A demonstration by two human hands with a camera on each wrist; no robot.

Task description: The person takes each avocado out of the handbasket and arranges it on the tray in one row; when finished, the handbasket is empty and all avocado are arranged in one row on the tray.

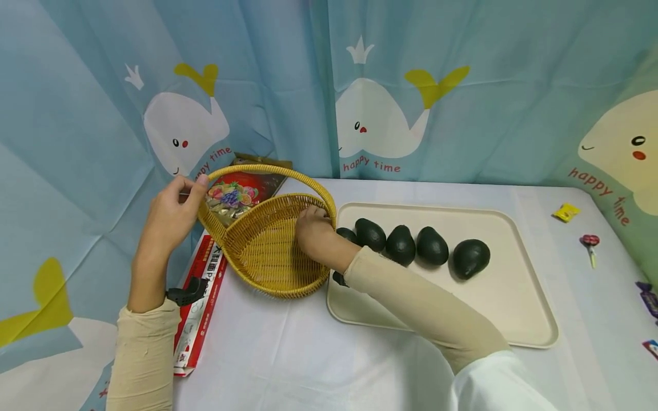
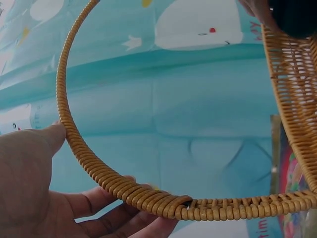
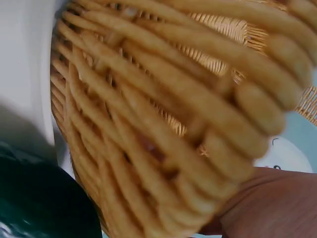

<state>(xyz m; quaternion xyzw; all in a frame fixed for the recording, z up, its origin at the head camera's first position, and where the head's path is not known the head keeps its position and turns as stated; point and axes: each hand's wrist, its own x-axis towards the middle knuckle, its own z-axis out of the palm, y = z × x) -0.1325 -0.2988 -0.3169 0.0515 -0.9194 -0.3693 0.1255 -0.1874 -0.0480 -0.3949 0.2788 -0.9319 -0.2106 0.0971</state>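
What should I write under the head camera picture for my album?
Left hand holds the basket handle, right hand at its rim beside avocados on a tray.

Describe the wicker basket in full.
The wicker basket is a golden-tan woven oval with one arched handle, empty as far as the head view shows. It sits tilted on the white table, beside the cream tray. The left hand grips its handle; the right hand holds its right rim.
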